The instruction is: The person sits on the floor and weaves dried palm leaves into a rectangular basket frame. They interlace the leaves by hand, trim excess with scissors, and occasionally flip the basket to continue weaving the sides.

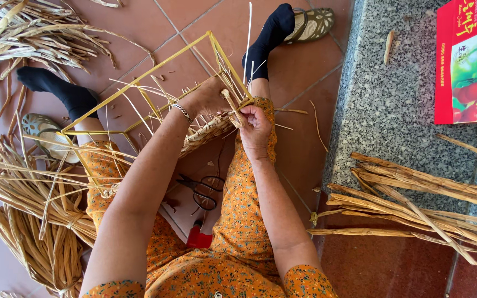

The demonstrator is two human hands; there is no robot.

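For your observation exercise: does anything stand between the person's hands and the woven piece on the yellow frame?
Nothing visible does. The right hand already grips a straw strand at the woven edge, and the left hand rests against the yellow frame beside it. The scissors lie lower, on the floor between the knees.

Orange floral dress point(238, 243), black socks point(271, 33)

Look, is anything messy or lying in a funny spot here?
Yes. Scissors lie open on the floor tiles between the person's knees, close under the left hand and right hand weaving the basket. Loose straw bits are scattered around.
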